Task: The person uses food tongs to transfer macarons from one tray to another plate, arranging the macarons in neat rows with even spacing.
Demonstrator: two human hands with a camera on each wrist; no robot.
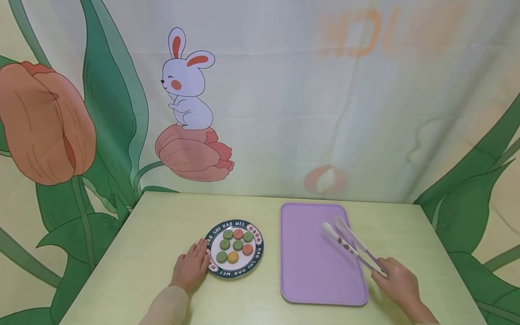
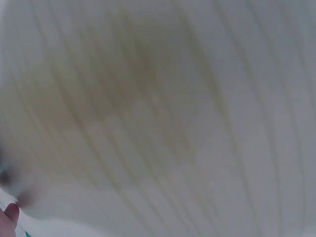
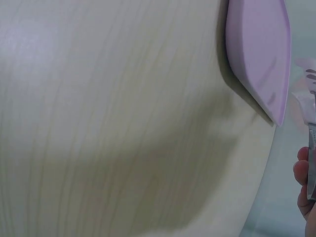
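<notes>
In the head view my left hand (image 1: 192, 266) rests at the left edge of a round plate (image 1: 255, 265) with a dark lettered rim, fingers extended against it. On the plate lie several small round green pastries (image 1: 237, 245), two reddish ones (image 1: 248, 249) and a yellow one (image 1: 233, 257). My right hand (image 1: 398, 282) grips a pair of tongs (image 1: 352, 250) by the handles. Their white tips stand apart over a purple tray (image 1: 313, 271), with nothing between them. The right wrist view catches the tongs (image 3: 312, 148) and fingers (image 3: 302, 173) at its right edge.
The tray stands to the right of the plate on a pale wood-grain table (image 1: 134, 271). Behind the table hangs a curtain (image 1: 276, 113) printed with a rabbit and tulips. The left wrist view is mostly tabletop (image 2: 222, 148), with a fingertip (image 2: 11, 213) low in the corner.
</notes>
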